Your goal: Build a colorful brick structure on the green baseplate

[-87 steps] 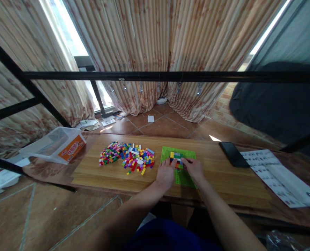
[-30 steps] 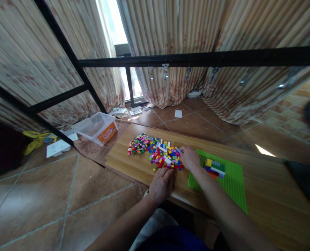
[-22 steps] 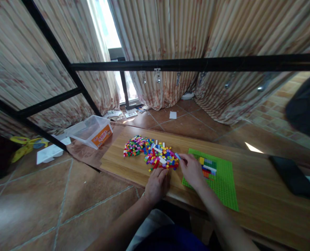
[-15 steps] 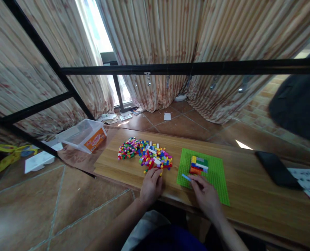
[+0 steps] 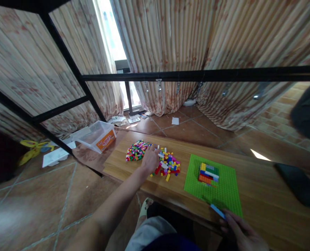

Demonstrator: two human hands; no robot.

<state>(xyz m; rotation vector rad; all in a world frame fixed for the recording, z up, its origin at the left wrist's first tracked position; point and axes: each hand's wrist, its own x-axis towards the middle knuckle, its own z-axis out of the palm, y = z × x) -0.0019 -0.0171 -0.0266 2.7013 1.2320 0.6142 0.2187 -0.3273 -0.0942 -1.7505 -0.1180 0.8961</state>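
Note:
My left hand [image 5: 150, 161] reaches over the loose pile of toy bricks [image 5: 170, 163], fingers stretched out and apart among them; I see nothing held in it. A single yellow brick [image 5: 168, 177] lies at the pile's near edge. My right hand [image 5: 240, 228] pinches one end of a long light blue brick [image 5: 218, 211], held above the near edge of the green baseplate [image 5: 229, 184]. On that plate sits a small block of stacked bricks [image 5: 208, 174] in yellow, green, white, blue, red and orange.
A heap of smaller, mixed bricks [image 5: 135, 151] lies left of the pile on the wooden tabletop [image 5: 123, 170]. Beyond the left end stands a clear plastic box [image 5: 97, 136] with an orange label. A black phone-like slab [image 5: 297, 183] lies at right. A black metal bar [image 5: 186, 76] crosses behind.
My left hand has moved up and left into the bricks, leaving the yellow brick on the table. My right hand has drawn back toward me and right with the light blue brick. The view has shifted.

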